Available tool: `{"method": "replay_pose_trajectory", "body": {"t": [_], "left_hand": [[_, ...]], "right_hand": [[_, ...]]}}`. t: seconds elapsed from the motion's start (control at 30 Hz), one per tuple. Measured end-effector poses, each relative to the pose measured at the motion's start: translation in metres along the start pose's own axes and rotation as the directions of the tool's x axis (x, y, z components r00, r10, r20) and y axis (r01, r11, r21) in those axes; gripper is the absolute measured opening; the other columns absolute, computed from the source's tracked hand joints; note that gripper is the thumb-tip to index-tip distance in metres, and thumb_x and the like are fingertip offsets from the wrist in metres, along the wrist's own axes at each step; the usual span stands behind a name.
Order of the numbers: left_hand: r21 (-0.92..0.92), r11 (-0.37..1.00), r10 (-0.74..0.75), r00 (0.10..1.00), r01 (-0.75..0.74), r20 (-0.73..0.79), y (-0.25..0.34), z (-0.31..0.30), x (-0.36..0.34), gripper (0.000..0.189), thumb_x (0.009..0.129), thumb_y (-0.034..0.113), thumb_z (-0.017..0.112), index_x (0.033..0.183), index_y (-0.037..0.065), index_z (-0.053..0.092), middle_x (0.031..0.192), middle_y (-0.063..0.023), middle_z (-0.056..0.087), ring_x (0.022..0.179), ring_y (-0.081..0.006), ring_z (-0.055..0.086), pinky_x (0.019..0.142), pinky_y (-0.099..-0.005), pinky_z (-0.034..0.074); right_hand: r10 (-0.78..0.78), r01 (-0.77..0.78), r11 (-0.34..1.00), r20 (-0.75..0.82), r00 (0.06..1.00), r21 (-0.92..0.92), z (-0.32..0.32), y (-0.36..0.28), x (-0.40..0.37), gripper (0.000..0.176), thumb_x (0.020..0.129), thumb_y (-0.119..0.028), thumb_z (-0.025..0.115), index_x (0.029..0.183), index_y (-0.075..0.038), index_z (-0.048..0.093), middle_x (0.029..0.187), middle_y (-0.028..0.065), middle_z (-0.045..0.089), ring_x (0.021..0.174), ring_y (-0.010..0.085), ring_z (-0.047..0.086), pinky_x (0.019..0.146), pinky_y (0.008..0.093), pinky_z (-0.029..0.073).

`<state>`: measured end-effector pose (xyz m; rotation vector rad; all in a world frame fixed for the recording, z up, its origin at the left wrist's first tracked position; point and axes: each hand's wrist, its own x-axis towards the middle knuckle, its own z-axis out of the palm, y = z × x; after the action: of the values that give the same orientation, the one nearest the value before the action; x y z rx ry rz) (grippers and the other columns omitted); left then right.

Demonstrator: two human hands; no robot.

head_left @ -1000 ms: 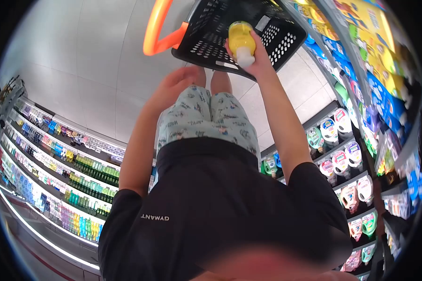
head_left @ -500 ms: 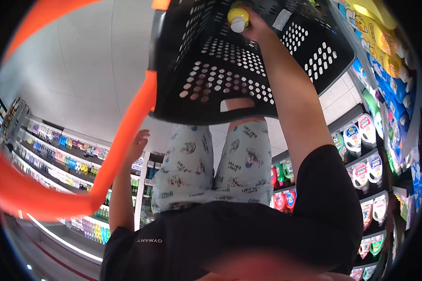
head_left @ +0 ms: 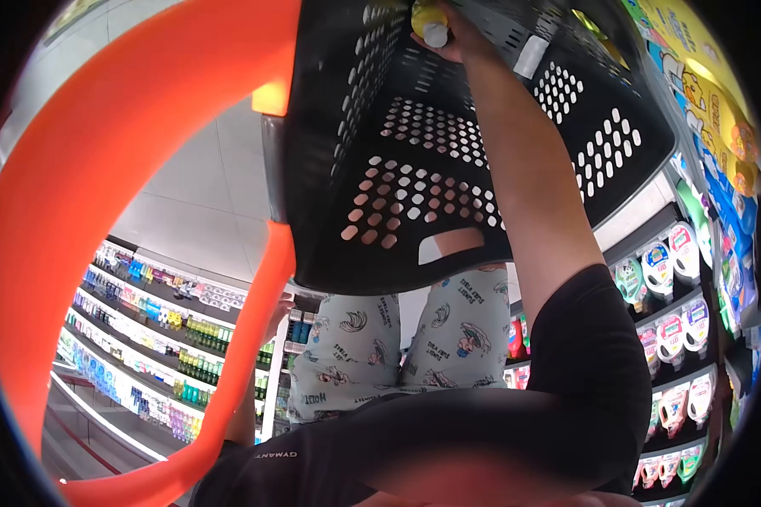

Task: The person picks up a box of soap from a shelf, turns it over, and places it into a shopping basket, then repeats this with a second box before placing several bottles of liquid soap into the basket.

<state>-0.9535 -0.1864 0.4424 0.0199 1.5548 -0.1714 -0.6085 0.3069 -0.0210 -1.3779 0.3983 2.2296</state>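
At the far left of the frame, the orange handle (head_left: 84, 169) looms large; if it swung, it could knock the left forearm, since the two overlap closely in this view. Through its loop, shelves of small bottles (head_left: 207, 334) bear labels too tiny to read. Left of centre, only a sliver of the left hand (head_left: 282, 306) shows past the handle, so I cannot tell whether it grips anything. Below, the black shirt (head_left: 338, 448) reads GYMANT, upside down, and the pale shorts (head_left: 355, 338) carry broken lettering, one patch seemingly SURF VIBES. At upper centre, inside the basket (head_left: 380, 266), the yellow bottle (head_left: 431, 17) sits in the right hand (head_left: 451, 48), fingers closed about its side. A slick surface could let it slip from that one-handed hold, and a loose white cap (head_left: 435, 35) could leak, being tilted towards the wearer. Further right, the basket's white label (head_left: 530, 57) is illegible; the tagged bottles (head_left: 670, 338) and yellow packs (head_left: 693, 76) at far right show print too blurred to make out.
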Motion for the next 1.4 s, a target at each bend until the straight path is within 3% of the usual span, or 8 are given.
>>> {"method": "replay_pose_trajectory", "body": {"t": [0.4, 0.53, 0.7, 0.8, 0.93, 1.1, 1.3, 1.4], "left_hand": [[-0.052, 0.992, -0.107, 0.991, 0.112, 0.087, 0.005, 0.036, -0.006, 0.036, 0.104, 0.019, 0.048, 0.138, 0.007, 0.055, 0.122, -0.0062, 0.069, 0.110, -0.0166, 0.062, 0.099, -0.0347, 0.047], [-0.140, 0.984, -0.096, 0.993, 0.105, 0.072, 0.005, 0.045, -0.014, 0.035, 0.102, 0.018, 0.049, 0.134, 0.005, 0.057, 0.118, -0.0068, 0.070, 0.107, -0.0159, 0.063, 0.092, -0.0315, 0.048], [-0.153, 0.988, -0.024, 0.998, 0.033, 0.059, 0.014, 0.049, -0.040, 0.035, 0.101, 0.017, 0.050, 0.133, 0.005, 0.058, 0.116, -0.0075, 0.070, 0.102, -0.0155, 0.062, 0.087, -0.0306, 0.049], [0.063, 0.977, 0.205, 0.979, -0.206, 0.018, -0.005, 0.041, -0.045, 0.041, 0.095, 0.014, 0.054, 0.134, 0.003, 0.058, 0.111, -0.0096, 0.069, 0.094, -0.0184, 0.062, 0.082, -0.0319, 0.052], [-0.350, 0.915, 0.249, 0.963, -0.199, 0.104, -0.005, 0.014, -0.061, 0.034, 0.098, 0.015, 0.052, 0.129, 0.006, 0.062, 0.097, -0.0058, 0.064, 0.077, -0.0177, 0.060, 0.067, -0.0336, 0.054], [-0.016, 0.962, 0.272, 0.960, -0.273, -0.066, 0.060, 0.023, -0.141, 0.032, 0.098, 0.016, 0.051, 0.126, 0.008, 0.063, 0.098, -0.0064, 0.067, 0.080, -0.0179, 0.064, 0.069, -0.0345, 0.057], [0.359, 0.671, 0.691, 0.723, -0.649, 0.016, 0.080, -0.003, -0.134, 0.031, 0.097, 0.022, 0.055, 0.115, 0.004, 0.072, 0.110, -0.0128, 0.070, 0.093, -0.0256, 0.070, 0.082, -0.0398, 0.058], [0.360, 0.730, 0.639, 0.767, -0.580, -0.059, 0.090, -0.010, -0.133, 0.033, 0.097, 0.025, 0.055, 0.115, 0.004, 0.072, 0.109, -0.0134, 0.071, 0.094, -0.0262, 0.070, 0.082, -0.0404, 0.057]], "right_hand": [[0.073, -0.044, 0.990, -0.216, 0.974, 0.137, 0.045, -0.018, -0.058, 0.062, 0.096, -0.053, 0.063, 0.133, -0.003, 0.056, 0.130, 0.0187, 0.061, 0.116, 0.0344, 0.061, 0.097, 0.0487, 0.053], [0.009, -0.010, 1.000, -0.083, 0.997, -0.005, 0.027, 0.007, -0.096, 0.092, 0.102, -0.071, 0.028, 0.165, -0.008, 0.003, 0.163, 0.0303, 0.028, 0.142, 0.0526, 0.040, 0.118, 0.0627, 0.032], [0.108, -0.125, 0.976, -0.106, 0.989, -0.176, -0.017, 0.042, -0.216, 0.097, 0.097, -0.077, 0.036, 0.162, -0.007, 0.019, 0.149, 0.0271, 0.048, 0.124, 0.0454, 0.059, 0.108, 0.0630, 0.043], [0.123, -0.131, 0.987, -0.091, 0.988, -0.089, -0.029, 0.052, -0.329, 0.079, 0.101, -0.073, 0.033, 0.131, -0.003, 0.053, 0.107, 0.0198, 0.068, 0.099, 0.0403, 0.067, 0.081, 0.0510, 0.055], [0.013, -0.051, 0.978, -0.188, 0.982, -0.201, -0.025, 0.062, -0.475, 0.087, 0.100, -0.074, 0.034, 0.148, -0.003, 0.044, 0.132, 0.0209, 0.059, 0.109, 0.0348, 0.062, 0.090, 0.0498, 0.053], [0.016, -0.140, 0.897, -0.286, 0.958, -0.419, -0.001, 0.050, -0.594, 0.082, 0.100, -0.071, 0.034, 0.146, -0.004, 0.045, 0.135, 0.0178, 0.060, 0.117, 0.0358, 0.062, 0.098, 0.0507, 0.048], [-0.197, 0.141, 0.889, -0.085, 0.977, -0.436, 0.050, 0.026, -0.680, 0.068, 0.102, -0.061, 0.043, 0.140, -0.005, 0.050, 0.129, 0.0143, 0.062, 0.108, 0.0349, 0.063, 0.094, 0.0501, 0.050], [-0.469, 0.432, 0.763, 0.048, 0.882, -0.481, 0.131, -0.017, -0.753, 0.059, 0.103, -0.058, 0.046, 0.128, -0.007, 0.059, 0.117, 0.0107, 0.068, 0.097, 0.0308, 0.068, 0.083, 0.0456, 0.054]]}}
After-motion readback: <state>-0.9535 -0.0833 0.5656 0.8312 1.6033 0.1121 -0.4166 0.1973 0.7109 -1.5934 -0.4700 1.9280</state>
